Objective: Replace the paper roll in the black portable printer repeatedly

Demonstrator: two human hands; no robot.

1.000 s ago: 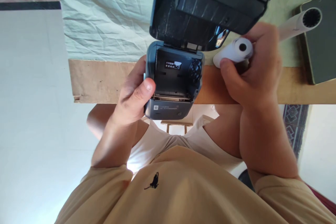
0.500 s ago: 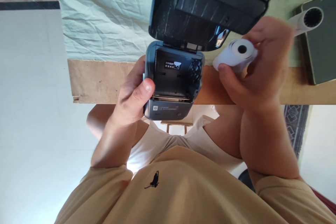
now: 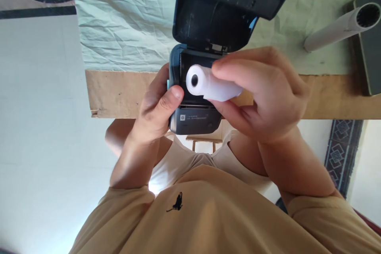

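Nearest, the left hand (image 3: 154,107) has its grip clenched round the side of a small dark printer (image 3: 195,117), thumb on its edge. The right hand (image 3: 262,91) pinches a white paper roll (image 3: 208,84) just above the printer's open bay. Beyond, the raised lid (image 3: 229,4) stands over the table (image 3: 119,91), a white tube (image 3: 342,27) lying farther right.

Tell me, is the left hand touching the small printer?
Touching. The head view shows the left hand wrapped around the printer, its thumb pressed on the printer's left edge, with no gap.
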